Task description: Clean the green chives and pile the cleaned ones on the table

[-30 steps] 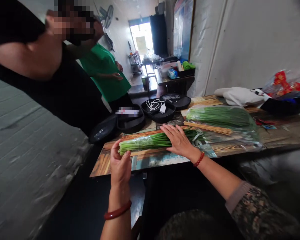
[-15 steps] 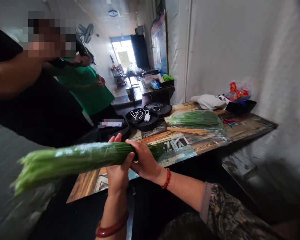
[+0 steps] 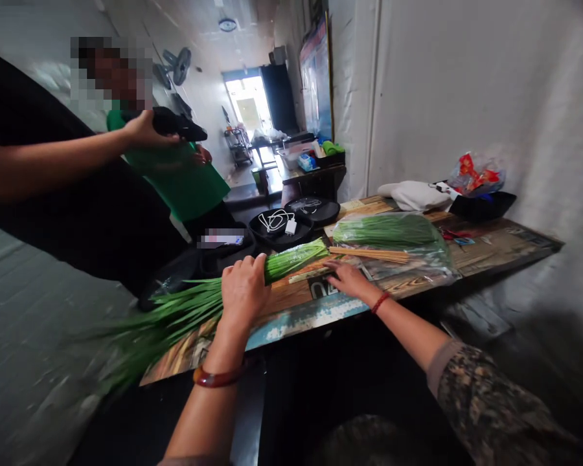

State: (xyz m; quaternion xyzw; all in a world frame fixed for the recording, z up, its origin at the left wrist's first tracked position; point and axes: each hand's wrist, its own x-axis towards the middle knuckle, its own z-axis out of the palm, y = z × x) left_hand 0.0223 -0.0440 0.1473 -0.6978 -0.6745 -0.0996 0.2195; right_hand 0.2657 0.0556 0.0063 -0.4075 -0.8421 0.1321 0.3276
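A bunch of chives [image 3: 296, 257] lies along the table, its cut stem ends to the right and its loose leaves fanning out past the left edge. My left hand [image 3: 244, 288] is wrapped over the middle of the bunch, palm down. Clear film shines around the stem part. My right hand [image 3: 346, 278] has its fingers spread, low over the tabletop just right of the stem ends. Above it lies a bundle of thin wooden sticks [image 3: 369, 254], in front of more chives in a clear plastic bag [image 3: 388, 232].
The wood-patterned table [image 3: 296, 317] carries black trays, one with a white charger and cable [image 3: 290, 226]. A white cap [image 3: 412, 195], red scissors [image 3: 454, 235] and a red-printed bag [image 3: 476, 173] sit at the right. At left a person's hand [image 3: 148, 131] holds a black object; a person in green stands behind.
The chives went from being held up in both hands to lying on the table, stems now pointing right. My right hand let go and opened. The nearby person's arm came down.
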